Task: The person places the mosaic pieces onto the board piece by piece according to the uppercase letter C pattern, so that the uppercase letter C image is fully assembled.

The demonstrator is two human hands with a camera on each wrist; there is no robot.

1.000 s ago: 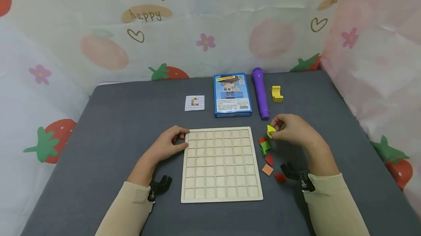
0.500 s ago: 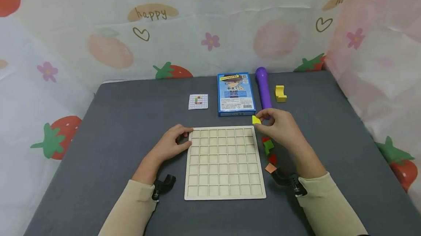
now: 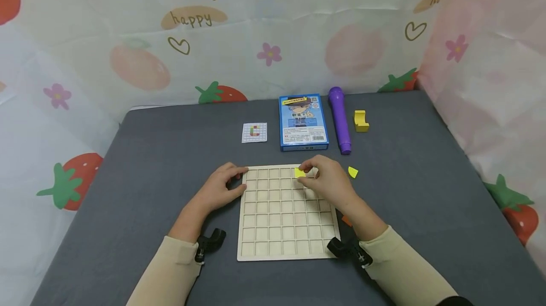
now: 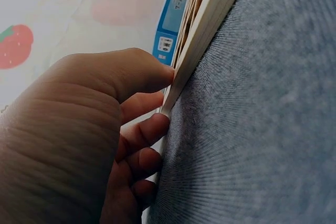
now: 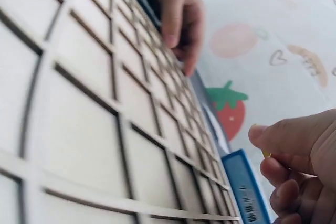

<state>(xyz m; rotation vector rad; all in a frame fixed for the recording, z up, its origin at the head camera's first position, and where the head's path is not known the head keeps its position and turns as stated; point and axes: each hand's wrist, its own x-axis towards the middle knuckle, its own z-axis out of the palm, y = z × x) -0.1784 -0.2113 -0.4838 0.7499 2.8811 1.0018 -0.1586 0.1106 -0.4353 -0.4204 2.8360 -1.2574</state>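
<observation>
A pale wooden grid board lies flat on the grey table. My left hand holds its far left corner, thumb and fingertips against the edge; the left wrist view shows the thumb on that edge. Over the far row of cells, right of the middle, my right hand pinches a small yellow piece between thumb and fingertips. Only a sliver of that piece shows in the right wrist view. Another yellow piece lies beside the board. An orange piece is partly hidden by the right arm.
Behind the board are a card with a coloured grid pattern, a blue box, a purple microphone-shaped object and a yellow notched block. A printed cloth backdrop stands behind the table.
My right hand has carried the yellow piece left from the table beside the board to over its far row. A second yellow piece is now uncovered. My left hand has stayed at the corner.
</observation>
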